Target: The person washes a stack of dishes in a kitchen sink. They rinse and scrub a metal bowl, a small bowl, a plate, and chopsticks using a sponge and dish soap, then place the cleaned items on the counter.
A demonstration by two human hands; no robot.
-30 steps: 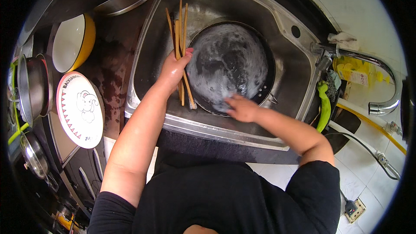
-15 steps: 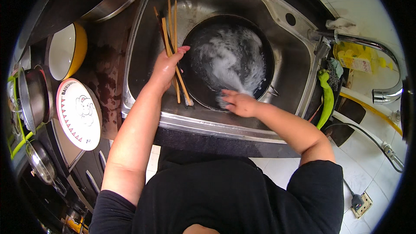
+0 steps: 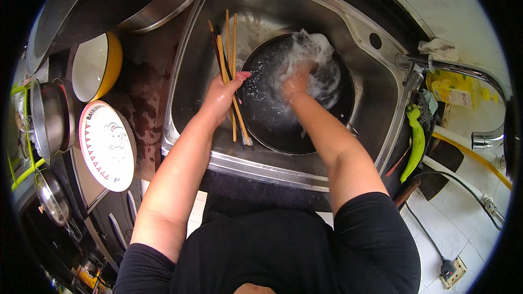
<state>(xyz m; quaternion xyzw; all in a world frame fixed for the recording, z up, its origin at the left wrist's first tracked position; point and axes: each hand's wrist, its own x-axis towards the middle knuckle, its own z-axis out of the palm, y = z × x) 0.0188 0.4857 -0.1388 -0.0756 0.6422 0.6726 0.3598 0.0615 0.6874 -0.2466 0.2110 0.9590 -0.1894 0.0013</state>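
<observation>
Black and round, the pan [image 3: 267,122] lies in the steel sink [image 3: 305,5] beneath the right hand [image 3: 296,80], whose fingers blur into white suds [image 3: 316,49], so whether they grip anything I cannot tell. Just left of its rim, the left hand [image 3: 220,93] is closed around chopsticks [image 3: 221,49] pointing roughly away from the person. Farther out, a white plate [image 3: 107,144] and a yellow packet [image 3: 456,84] carry printed lettering.

Chopsticks [image 3: 234,49]: loose bunch, mostly light wood plus dark, gripped mid-length in left hand [image 3: 220,95], upper ends fanned, whitish foam at one lower tip. Pan [image 3: 272,125]: round, black, on sink [image 3: 376,92] floor just right of bunch; sudsy water inside, foam thickest at far side.
</observation>
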